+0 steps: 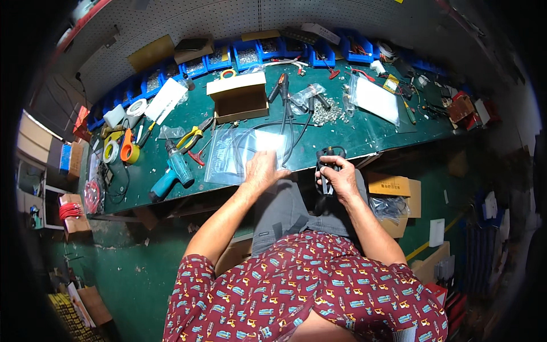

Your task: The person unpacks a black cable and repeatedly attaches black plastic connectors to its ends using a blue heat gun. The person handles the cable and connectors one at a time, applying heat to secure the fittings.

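My left hand (262, 170) rests on the near part of a clear plastic bag (219, 162) at the table's front edge, its thumb apart from the fingers. Glare on the bag partly hides what lies about the fingertips. Beyond the table's edge, above my lap, my right hand (342, 178) is closed round a bundled black cable (322, 171); its far end is hard to make out. Black cable leads (292, 128) with clamp-like ends run beside and behind the bag. An opened cardboard box (242, 108) stands behind it.
A teal cordless drill (174, 171), yellow-handled pliers (194, 135) and tape rolls (131, 153) lie to the left. A pile of small metal parts (330, 114) and a white sheet (376, 100) lie right. Blue bins (248, 56) line the back. Cardboard boxes (390, 185) sit below the table.
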`<state>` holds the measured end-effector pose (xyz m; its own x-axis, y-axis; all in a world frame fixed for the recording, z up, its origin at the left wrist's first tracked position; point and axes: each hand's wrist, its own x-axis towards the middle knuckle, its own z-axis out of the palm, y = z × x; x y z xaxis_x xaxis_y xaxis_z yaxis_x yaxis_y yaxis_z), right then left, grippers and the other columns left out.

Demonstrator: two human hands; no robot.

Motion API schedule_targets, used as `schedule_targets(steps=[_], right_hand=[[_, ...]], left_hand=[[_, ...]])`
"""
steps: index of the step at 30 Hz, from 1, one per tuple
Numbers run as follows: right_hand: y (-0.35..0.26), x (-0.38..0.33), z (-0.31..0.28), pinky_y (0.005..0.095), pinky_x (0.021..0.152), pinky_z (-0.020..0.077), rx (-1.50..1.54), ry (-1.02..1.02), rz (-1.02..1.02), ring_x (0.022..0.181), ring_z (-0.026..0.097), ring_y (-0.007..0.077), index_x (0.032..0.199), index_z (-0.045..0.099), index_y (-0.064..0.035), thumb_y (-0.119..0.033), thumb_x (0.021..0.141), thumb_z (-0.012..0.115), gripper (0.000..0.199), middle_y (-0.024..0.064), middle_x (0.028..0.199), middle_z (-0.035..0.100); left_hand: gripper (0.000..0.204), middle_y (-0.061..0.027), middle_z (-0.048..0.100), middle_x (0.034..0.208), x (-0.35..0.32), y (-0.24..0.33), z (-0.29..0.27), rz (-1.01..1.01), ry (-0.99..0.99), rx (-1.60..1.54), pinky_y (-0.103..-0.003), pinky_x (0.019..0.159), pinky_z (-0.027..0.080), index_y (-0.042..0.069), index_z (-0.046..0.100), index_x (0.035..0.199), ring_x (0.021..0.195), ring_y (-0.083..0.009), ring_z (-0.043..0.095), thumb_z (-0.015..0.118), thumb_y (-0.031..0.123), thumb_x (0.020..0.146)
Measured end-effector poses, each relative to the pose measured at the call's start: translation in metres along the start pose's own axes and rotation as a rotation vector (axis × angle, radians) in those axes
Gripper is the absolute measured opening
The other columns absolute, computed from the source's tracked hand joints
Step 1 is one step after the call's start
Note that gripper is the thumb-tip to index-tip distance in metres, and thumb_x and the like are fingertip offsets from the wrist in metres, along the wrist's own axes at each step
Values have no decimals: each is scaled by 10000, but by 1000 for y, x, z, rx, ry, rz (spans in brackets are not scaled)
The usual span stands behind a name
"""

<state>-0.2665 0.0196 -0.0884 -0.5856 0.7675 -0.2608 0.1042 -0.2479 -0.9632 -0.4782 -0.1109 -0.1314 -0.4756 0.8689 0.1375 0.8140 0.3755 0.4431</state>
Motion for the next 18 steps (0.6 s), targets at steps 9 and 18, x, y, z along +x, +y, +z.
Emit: schedule_targets(steps=[9, 18], right_hand=[[24, -35, -48, 297, 613, 607, 120, -104, 57, 752, 714, 178, 1157, 639, 58, 15, 887, 656, 274, 141, 934, 697], [31, -38, -72, 287, 619, 619, 144, -77, 89, 781, 729, 173, 1136, 651, 28, 11, 890, 655, 246, 122, 933, 700]], left_hand=[[390, -181, 666, 1097, -5, -58, -26, -260, 432, -39, -449, 887, 522, 41, 639, 1160, 1022, -369, 644, 775, 200, 831], [365, -209, 661, 1165, -10, -147, -32, -768, 201, 102, -495, 952, 515, 50, 684, 1098, 1146, -398, 616, 720, 332, 869]])
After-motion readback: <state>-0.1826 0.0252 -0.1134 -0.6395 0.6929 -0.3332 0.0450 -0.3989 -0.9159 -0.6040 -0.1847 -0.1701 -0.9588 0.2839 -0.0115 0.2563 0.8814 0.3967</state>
